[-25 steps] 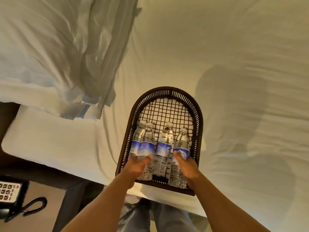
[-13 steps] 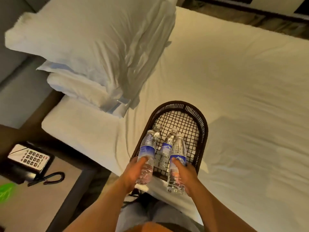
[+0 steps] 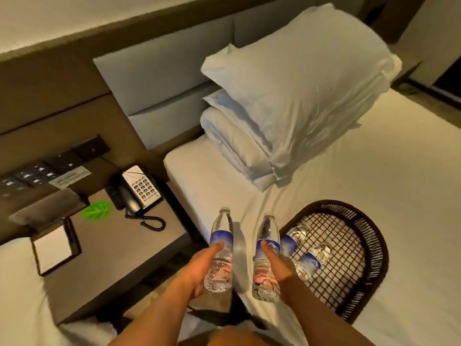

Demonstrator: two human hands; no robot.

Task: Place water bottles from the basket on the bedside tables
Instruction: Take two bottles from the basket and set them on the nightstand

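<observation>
Over the bed edge, bottles: left bottle point(image 3: 220, 248) and right bottle point(image 3: 267, 255) are upright in the air, clear of the basket point(image 3: 369, 248).
Hands: left hand point(image 3: 199, 268) wraps one bottle, right hand point(image 3: 277, 263) wraps the other, thumbs pressed on the blue labels.
Basket: two more bottles point(image 3: 300, 248) lie inside, on the bed point(image 3: 374, 171).
Surface: bedside surface point(image 3: 119, 248) sits to the left, beside the bed.
Advice: keep both bottles upright, aim for the bare patch in front of the phone point(image 3: 136, 189), avoid its coiled cord point(image 3: 149, 219) and the notepad point(image 3: 55, 248).
</observation>
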